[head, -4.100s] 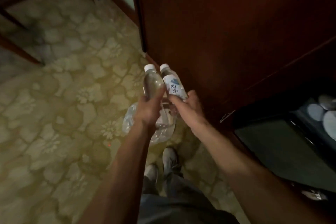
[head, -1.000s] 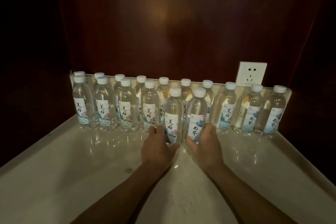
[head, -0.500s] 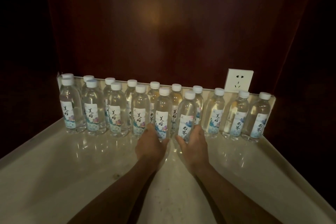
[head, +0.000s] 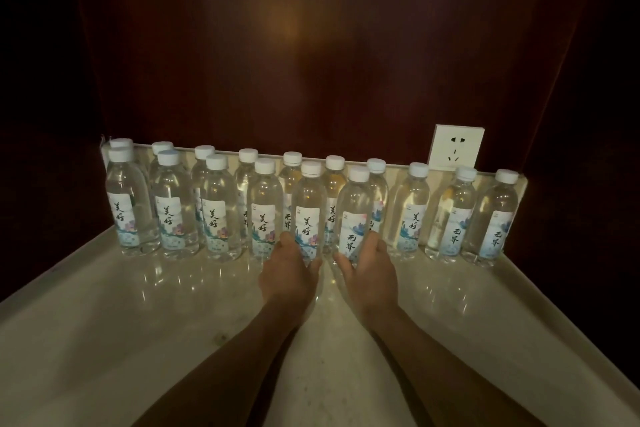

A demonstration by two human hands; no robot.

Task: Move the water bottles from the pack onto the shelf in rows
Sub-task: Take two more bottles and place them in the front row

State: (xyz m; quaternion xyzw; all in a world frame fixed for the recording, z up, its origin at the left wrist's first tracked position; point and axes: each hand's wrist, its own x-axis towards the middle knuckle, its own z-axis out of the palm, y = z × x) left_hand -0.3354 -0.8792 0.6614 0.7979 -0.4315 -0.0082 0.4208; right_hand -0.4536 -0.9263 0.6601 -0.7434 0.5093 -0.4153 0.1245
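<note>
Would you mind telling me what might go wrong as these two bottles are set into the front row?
The left hand and right hand each grip a bottle low down, close to upright neighbours; a nudge might topple them. The glossy shelf may let bottles slide.

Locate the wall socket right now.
In the head view, the white wall socket sits on the dark wood back wall, far right, just above the shelf's rear lip, behind the gap between the third-from-right bottle and second-from-right bottle.
</note>
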